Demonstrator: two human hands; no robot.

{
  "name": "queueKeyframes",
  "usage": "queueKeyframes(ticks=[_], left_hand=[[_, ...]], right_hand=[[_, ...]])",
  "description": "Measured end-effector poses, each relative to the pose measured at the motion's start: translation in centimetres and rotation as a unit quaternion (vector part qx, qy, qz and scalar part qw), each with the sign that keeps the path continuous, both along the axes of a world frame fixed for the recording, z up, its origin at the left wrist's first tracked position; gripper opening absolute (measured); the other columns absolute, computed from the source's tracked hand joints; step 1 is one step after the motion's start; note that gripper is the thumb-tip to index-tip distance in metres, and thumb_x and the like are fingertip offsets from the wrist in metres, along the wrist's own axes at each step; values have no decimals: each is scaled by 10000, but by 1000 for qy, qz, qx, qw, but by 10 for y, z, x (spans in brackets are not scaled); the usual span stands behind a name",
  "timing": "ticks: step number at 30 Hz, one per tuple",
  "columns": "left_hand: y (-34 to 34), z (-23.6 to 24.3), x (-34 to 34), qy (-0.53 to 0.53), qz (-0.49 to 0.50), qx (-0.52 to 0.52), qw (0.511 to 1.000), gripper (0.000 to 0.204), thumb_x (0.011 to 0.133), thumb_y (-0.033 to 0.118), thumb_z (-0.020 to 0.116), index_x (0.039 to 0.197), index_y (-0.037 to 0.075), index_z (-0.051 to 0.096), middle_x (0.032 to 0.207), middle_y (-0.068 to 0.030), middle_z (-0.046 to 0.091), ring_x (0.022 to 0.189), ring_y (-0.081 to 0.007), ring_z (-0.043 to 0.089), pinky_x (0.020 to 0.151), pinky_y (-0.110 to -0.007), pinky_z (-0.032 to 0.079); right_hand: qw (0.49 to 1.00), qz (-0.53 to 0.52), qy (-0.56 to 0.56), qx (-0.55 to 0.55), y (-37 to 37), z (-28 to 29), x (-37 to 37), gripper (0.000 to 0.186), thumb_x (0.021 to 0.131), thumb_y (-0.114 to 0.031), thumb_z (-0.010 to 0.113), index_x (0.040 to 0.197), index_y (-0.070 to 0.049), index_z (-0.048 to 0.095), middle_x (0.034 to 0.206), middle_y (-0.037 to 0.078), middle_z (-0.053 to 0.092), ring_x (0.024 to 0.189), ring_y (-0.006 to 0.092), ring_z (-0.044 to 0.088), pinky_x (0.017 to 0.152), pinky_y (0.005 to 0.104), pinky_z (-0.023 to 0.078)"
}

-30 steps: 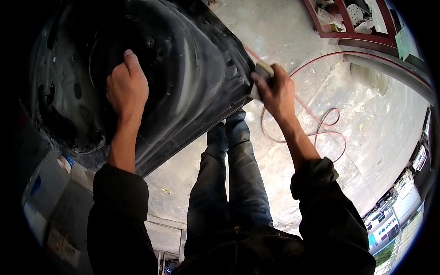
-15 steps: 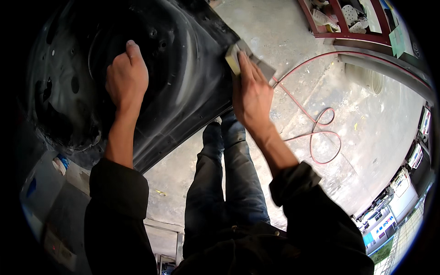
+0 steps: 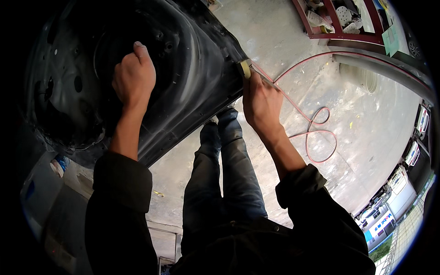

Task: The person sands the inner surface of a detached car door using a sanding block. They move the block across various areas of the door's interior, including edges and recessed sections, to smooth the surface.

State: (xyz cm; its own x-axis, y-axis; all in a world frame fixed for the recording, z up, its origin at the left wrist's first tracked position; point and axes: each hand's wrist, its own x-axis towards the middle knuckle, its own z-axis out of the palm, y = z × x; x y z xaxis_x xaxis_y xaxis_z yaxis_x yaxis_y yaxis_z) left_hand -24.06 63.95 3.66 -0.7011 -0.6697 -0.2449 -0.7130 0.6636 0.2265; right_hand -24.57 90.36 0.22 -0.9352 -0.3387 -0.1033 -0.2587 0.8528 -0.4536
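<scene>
A large black car body panel (image 3: 183, 91) with holes and raised curves fills the upper left. Over its dark middle my left hand (image 3: 135, 75) is closed, thumb pointing away from me; whatever the curled fingers hold, if anything, is hidden. At the panel's right corner my right hand (image 3: 263, 103) grips a sanding block (image 3: 245, 68), yellowish at its end, with a grey sheet along it. The block is tilted on edge against the panel's rim, and my fingers cover much of it.
A thin red hose (image 3: 316, 123) loops over the concrete floor (image 3: 357, 151) at right. Beyond it stands a dark red shelf frame (image 3: 339, 34) with assorted items. My legs (image 3: 224, 174) are below the panel's near edge. A small container (image 3: 59, 165) lies at far left.
My right hand has shifted slightly right and nearer, turning the sanding block from flatter to on edge at the panel's corner. My left hand stays closed over the panel.
</scene>
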Motion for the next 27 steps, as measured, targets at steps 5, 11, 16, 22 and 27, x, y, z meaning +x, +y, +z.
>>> queueKeyframes(ticks=[5,11,16,22,27], left_hand=[[5,0,-6,25,-7,2,1000,696,1091,443,299,700,31,702,707,-189,716,744,-424,720,764,-525,577],[2,2,3,30,-3,15,999,692,1091,442,311,671,33,679,700,-186,714,727,-413,719,745,-524,575],[3,6,-2,28,-8,34,999,691,1088,446,317,667,28,671,709,-193,716,735,-420,720,750,-523,575],[0,1,-5,57,-13,41,997,697,1086,459,312,703,18,694,738,-211,723,778,-439,724,776,-521,578],[-2,-5,10,37,-12,19,999,695,1084,465,300,720,30,702,765,-215,732,803,-440,728,790,-519,581]], right_hand=[[992,-29,120,-29,-20,-20,-13,200,954,-132,598,1125,-34,626,925,197,728,893,363,723,716,445,569],[988,8,-142,59,62,17,51,304,960,-133,601,1252,-57,637,865,222,723,741,429,710,649,515,546],[995,-78,41,-41,92,39,15,350,947,-47,567,1279,-5,669,1163,238,708,1059,400,690,863,475,545],[969,221,106,30,36,-6,-23,430,941,-106,565,1351,7,628,1409,165,634,1352,315,549,1138,515,367],[985,145,87,23,36,10,47,402,938,-73,600,1334,-21,646,1248,186,708,1191,337,643,1039,456,462]])
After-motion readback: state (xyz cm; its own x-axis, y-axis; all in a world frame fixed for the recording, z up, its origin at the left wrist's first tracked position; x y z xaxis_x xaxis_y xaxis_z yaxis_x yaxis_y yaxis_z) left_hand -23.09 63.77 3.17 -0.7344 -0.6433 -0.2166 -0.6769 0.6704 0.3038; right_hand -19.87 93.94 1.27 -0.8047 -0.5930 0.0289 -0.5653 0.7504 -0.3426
